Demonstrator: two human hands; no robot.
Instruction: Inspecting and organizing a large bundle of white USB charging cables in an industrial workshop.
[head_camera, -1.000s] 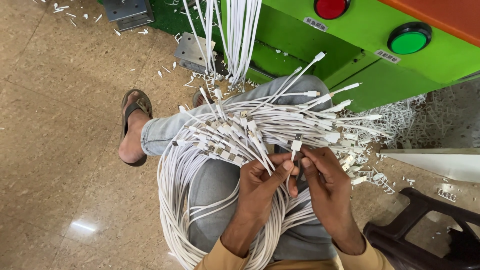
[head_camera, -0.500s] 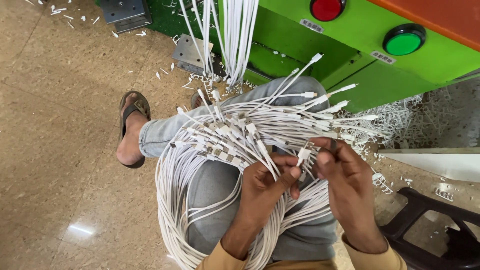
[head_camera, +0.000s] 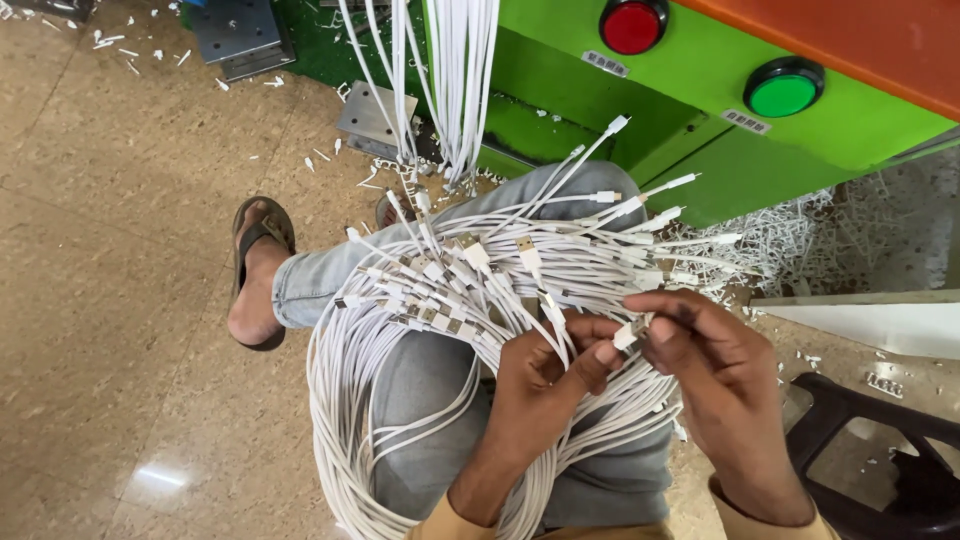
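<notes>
My right hand (head_camera: 725, 375) pinches one white cable plug with a metal tip (head_camera: 628, 333); my left hand (head_camera: 545, 375) grips the bundle of white cables (head_camera: 480, 290) lying across my grey-trousered lap. Beyond: green machine panel (head_camera: 720, 110) with red round button (head_camera: 632, 25) and green round button (head_camera: 783, 90).

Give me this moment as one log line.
left hand: grips white cable bundle on lap | right hand: pinches one connector | green machine ahead

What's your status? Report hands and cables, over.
Left hand gripping white cable bundle on lap. Right hand pinching one connector. Loose cable ends fanned ahead, nothing blocking.
</notes>
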